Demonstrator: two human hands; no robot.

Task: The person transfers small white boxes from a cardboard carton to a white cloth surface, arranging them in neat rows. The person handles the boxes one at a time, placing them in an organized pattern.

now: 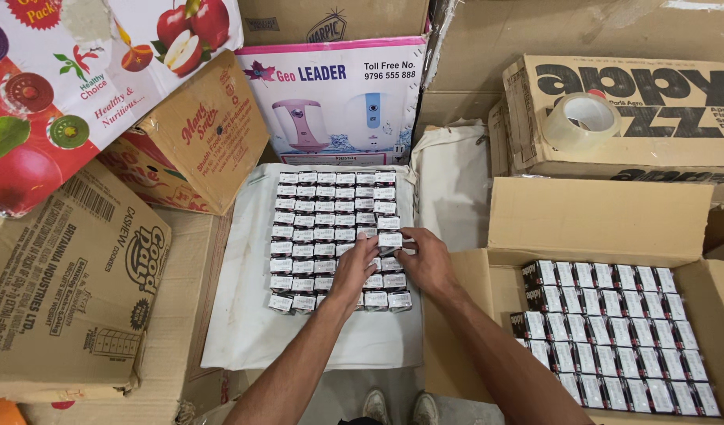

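White sheet (236, 330) carried a grid of small packs (315, 228). Left hand (352, 267) lay flat, fingers spread, on rows near the front edge; right hand (425, 258) pinched one pack (390, 239) at the right edge. Risk: a nudge could skew the loose rows.

I see a roll of clear tape (580, 118) on a printed carton (661, 118) far right; a fruit-patterned box (71, 86) far left; a brown biscuit carton (63, 291) near left; a box picturing a water purifier (334, 98) far centre.
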